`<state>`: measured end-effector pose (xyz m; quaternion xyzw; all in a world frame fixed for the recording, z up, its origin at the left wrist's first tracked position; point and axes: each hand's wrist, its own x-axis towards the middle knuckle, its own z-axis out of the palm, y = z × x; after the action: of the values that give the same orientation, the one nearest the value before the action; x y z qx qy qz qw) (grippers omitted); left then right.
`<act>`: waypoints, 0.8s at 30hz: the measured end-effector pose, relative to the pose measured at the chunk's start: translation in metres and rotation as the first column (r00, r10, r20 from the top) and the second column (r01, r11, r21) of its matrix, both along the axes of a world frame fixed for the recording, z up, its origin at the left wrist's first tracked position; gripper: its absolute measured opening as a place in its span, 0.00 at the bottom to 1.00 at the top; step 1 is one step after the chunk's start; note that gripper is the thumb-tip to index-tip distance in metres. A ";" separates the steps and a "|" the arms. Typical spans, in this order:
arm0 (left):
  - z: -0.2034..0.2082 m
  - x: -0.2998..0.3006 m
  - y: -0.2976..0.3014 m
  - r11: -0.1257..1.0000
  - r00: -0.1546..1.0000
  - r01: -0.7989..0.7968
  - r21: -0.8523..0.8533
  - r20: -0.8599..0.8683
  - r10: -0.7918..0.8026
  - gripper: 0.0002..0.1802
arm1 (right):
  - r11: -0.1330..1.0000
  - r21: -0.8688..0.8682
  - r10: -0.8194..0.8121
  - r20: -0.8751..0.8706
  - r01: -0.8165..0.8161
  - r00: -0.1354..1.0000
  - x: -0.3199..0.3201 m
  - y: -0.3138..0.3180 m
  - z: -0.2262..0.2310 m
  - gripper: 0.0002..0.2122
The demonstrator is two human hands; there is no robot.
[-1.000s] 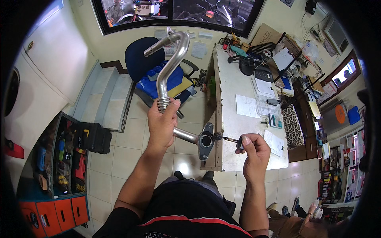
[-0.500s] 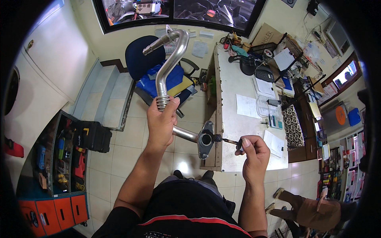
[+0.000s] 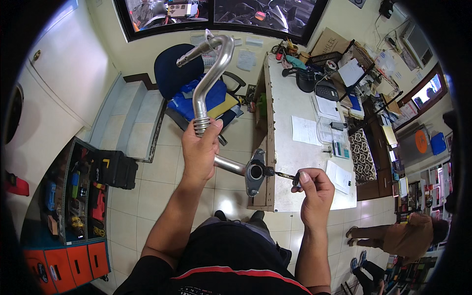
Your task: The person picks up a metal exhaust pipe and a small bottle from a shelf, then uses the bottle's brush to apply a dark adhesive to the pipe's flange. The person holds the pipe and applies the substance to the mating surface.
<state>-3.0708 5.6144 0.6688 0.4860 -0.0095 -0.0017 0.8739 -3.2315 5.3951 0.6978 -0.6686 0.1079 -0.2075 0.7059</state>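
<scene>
My left hand (image 3: 199, 155) is closed around a bent silver metal pipe (image 3: 214, 78), just at its ribbed bellows section (image 3: 201, 126). The pipe curls upward and away above the hand. Below, its lower end runs right to a dark flange plate (image 3: 254, 186) with a round opening. A black fitting (image 3: 269, 171) sits at the flange's right side. From there a thin dark rod (image 3: 284, 175) reaches to a small black knob-like end (image 3: 296, 181), pinched between the thumb and fingers of my right hand (image 3: 317, 194). Whether the rod sits inside the fitting or only touches it is hard to tell.
A white desk (image 3: 305, 199) with papers, a phone and a calculator stands beyond my right hand. A blue office chair (image 3: 174, 66) is ahead, and a tool cabinet (image 3: 76, 263) at lower left. Another person (image 3: 408, 238) stands at lower right, with someone else's legs nearby.
My hands and the pipe stay nearly in place. At lower right the person in brown has shifted, and more of a second person's legs now shows.
</scene>
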 end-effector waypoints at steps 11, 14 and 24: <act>0.003 -0.001 -0.002 0.999 1.000 0.002 -0.046 -0.004 -0.003 0.10 | 1.000 -0.011 -0.003 0.007 0.003 1.000 -0.002 -0.002 0.002 0.08; 0.003 -0.002 -0.002 0.999 1.000 0.004 -0.040 -0.007 -0.004 0.10 | 0.999 -0.032 -0.007 -0.010 0.006 1.000 -0.001 -0.001 0.001 0.09; 0.002 -0.002 -0.001 1.000 1.000 0.005 -0.019 0.011 -0.004 0.09 | 1.000 -0.011 0.004 0.010 -0.004 1.000 -0.004 -0.004 0.006 0.08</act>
<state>-3.0729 5.6136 0.6710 0.4776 -0.0154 -0.0009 0.8785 -3.2358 5.3914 0.7038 -0.6717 0.1017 -0.2101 0.7031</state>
